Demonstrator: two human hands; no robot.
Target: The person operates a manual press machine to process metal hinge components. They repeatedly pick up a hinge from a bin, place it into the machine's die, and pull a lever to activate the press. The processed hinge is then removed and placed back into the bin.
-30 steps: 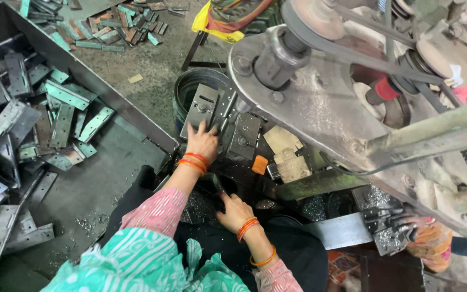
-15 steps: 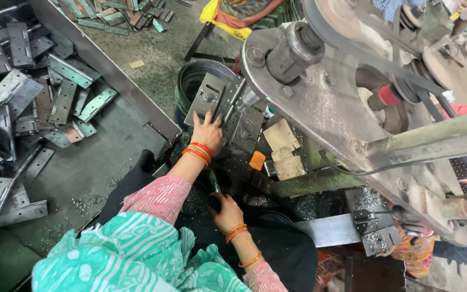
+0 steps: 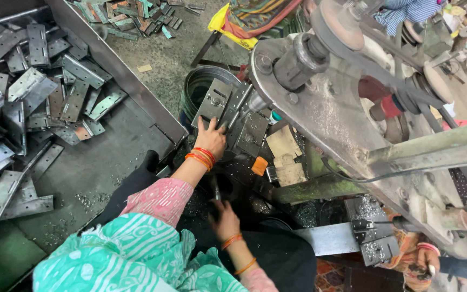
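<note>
The left hand (image 3: 211, 138) reaches forward and lies flat on a grey metal plate (image 3: 213, 100), with its fingers pressing on the plate's lower edge. The plate has holes in it and leans against the side of a big machine (image 3: 331, 116). More plates (image 3: 249, 132) stand just beside it on the right. Behind the plate is a round dark bucket (image 3: 193, 89).

The right hand (image 3: 224, 219) is lower down, close to the person's lap. It is wrapped around a thin dark tool (image 3: 215, 192) that sticks up from the fist. Both wrists wear orange bangles (image 3: 201, 157).

Just right of the left hand are an orange block (image 3: 259, 165) and some tan card pieces (image 3: 283, 143). A green bar (image 3: 314, 189) runs under them. Little metal shavings lie all around.

To the left is a big metal tray (image 3: 114, 151) with a heap of grey hinges (image 3: 28, 97) in it. More small parts (image 3: 131, 16) lie on the floor at the top.

At the bottom right, another person's hand (image 3: 425, 262) shows, near a flat steel bar (image 3: 328, 238).
</note>
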